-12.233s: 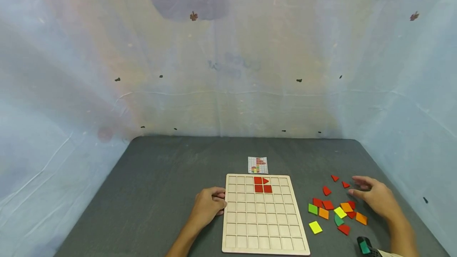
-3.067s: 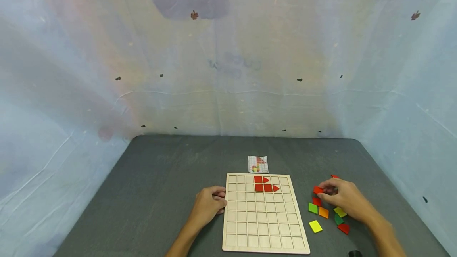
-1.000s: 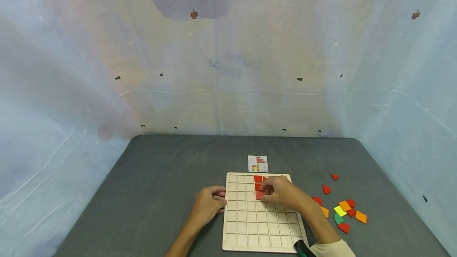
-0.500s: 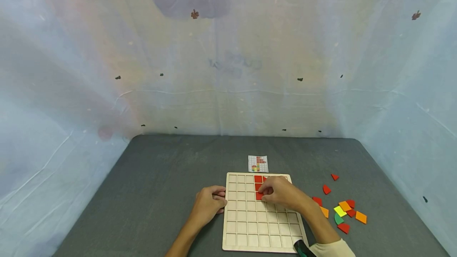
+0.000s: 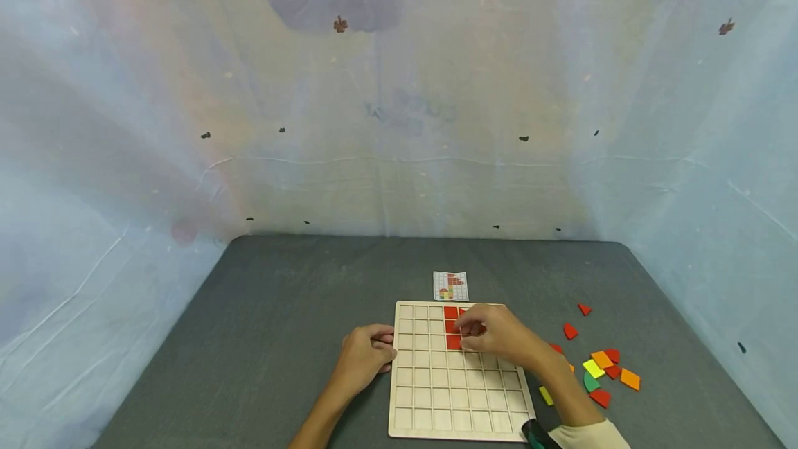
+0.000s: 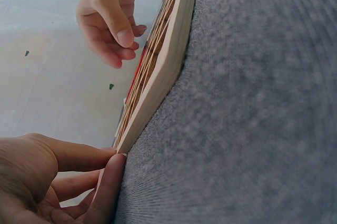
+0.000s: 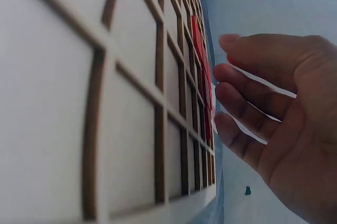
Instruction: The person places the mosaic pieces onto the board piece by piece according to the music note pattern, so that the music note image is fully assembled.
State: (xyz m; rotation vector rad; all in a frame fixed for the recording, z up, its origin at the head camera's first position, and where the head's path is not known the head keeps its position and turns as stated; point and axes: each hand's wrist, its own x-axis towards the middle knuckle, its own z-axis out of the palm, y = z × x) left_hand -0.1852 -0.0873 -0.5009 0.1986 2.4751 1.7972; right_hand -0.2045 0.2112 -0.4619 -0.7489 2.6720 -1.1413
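At the lower middle of the frame, steady the board [image 5: 436, 380] with your left hand [image 5: 366, 359], whose thumb and fingertip pinch its left edge; a light hold should stop it sliding on the grey desk [image 5: 299, 283], while lifting that edge could tip pieces out. The board lies flat just right of that hand. Check your layout against the picture card [image 5: 450, 286], which rests just above the board in the frame. The red tiles [image 5: 451, 326] run down a column in the board's upper part, apart from your left hand and right beside your other fingertips. Press the lowest tile [image 5: 453, 343] flat so that it sits level in its square, then draw off straight up so as not to nudge its neighbours. Your right hand [image 5: 497, 333] hovers there with a modest gap between thumb and fingers and no piece plainly in it; it covers part of the board, so you cannot tell how everything beneath sits. Toward the lower right, your forearm [image 5: 564, 386] partly hides a yellow tile [image 5: 546, 395], so mind your sleeve; the other loose pieces [image 5: 602, 359] lie on the desk beyond it.
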